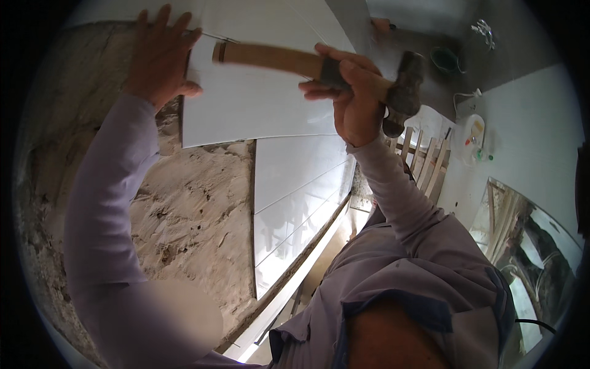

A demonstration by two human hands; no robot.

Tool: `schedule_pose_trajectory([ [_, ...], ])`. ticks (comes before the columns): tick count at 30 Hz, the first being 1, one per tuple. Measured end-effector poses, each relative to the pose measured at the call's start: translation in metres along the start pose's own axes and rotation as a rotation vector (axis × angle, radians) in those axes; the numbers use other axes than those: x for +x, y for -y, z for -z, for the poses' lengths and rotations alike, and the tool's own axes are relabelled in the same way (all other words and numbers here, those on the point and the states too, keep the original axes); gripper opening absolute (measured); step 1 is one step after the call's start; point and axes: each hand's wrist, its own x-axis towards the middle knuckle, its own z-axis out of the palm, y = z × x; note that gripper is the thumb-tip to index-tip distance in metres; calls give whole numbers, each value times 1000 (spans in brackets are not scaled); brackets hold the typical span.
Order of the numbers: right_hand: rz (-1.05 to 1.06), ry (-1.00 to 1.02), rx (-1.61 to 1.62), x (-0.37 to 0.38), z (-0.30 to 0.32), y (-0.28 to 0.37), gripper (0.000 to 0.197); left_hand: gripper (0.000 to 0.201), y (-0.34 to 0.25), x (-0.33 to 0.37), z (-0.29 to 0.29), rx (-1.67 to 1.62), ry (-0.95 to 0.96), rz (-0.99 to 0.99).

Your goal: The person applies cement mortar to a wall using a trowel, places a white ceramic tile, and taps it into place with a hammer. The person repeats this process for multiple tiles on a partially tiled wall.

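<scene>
My right hand [359,101] is wrapped round a hammer [270,58] near its dark metal head, some fingers loosely extended. The wooden handle points left, its butt end over or against a large white tile [246,111]; whether it touches, I cannot tell. At the tile's left edge my left hand [160,64] lies with fingers spread, partly on the white surface above. Below and left of this tile is a rough wall of dried mortar [190,209]. More white tiles [295,178] are set lower down, marked by thin lines.
Wooden slats [430,163] stand behind my right forearm. A reflective sheet [531,252] is at the right. Farther off are a green round container [445,59], a white oval item [474,136] and a white cable [484,34]. A pale ledge [270,317] runs below the tiles.
</scene>
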Motion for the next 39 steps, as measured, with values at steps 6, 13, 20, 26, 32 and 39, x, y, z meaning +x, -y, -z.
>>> schedule_pose_trajectory([
  [6,14,-149,-18,-17,31,5,31,112,-2,9,-23,191,-84,-286],
  [13,-69,-278,-51,-37,49,-20,33,126,-64,-8,-9,176,224,-156],
  [20,-114,-367,-71,-65,75,-26,33,122,-131,-2,-79,35,85,-53],
  [26,6,-369,-78,-59,100,-11,27,122,-158,5,-77,131,187,-51],
  [32,-171,-345,-34,-80,80,-25,27,104,-115,9,-83,191,133,-98],
  [39,-164,-329,-22,-95,53,-35,32,65,-58,23,-74,270,-141,-168],
])
